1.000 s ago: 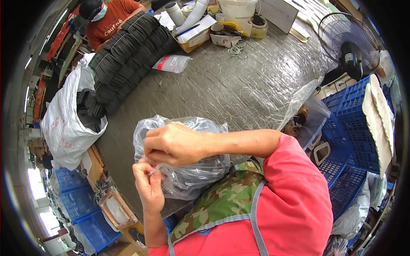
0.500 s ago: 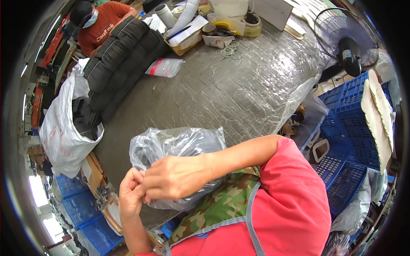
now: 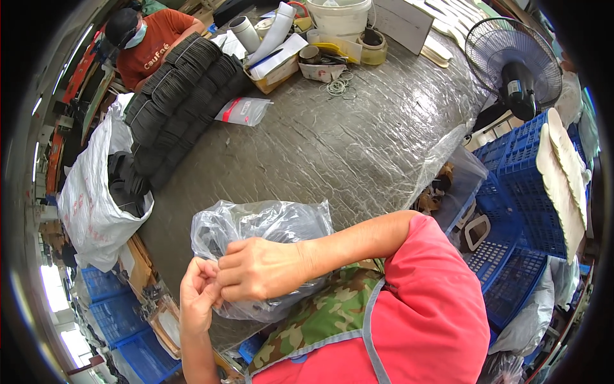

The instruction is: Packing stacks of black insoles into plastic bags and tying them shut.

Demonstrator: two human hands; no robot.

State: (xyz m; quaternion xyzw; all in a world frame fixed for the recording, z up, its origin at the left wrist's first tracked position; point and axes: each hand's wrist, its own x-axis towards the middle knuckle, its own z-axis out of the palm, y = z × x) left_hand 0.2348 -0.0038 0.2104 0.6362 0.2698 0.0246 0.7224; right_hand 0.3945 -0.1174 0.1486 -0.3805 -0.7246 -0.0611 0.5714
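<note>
now, the lines as they stand:

bag: a clear plastic bag stuffed with dark flat pieces sits at the near edge of the plastic-covered table, right against the person's apron.
left hand: the left hand is at the bag's near-left corner, fingers bunched together and pinching the gathered film there.
right hand: the right hand lies across the bag's near side, fingers curled and closed on the same bunch of film, touching the left hand's fingertips.
handling: probably moderately heavy for its size, since it is packed full; the film looks thin, soft and slippery, and it crinkles, so it would likely stretch or tear if lifted by one pinch alone. the load inside looks loose enough to shift.
where to hold: the gathered neck where both hands meet seems the firmest grip; a palm under the bulging belly would carry the weight better.
far left: long stacked rows of black pieces lie on the table, with a white sack beside them holding more.
far side: a small sealed packet, a cardboard tray of tools and a white bucket.
right: a floor fan and blue crates.
other person: someone in an orange shirt sits at the far left.
</note>
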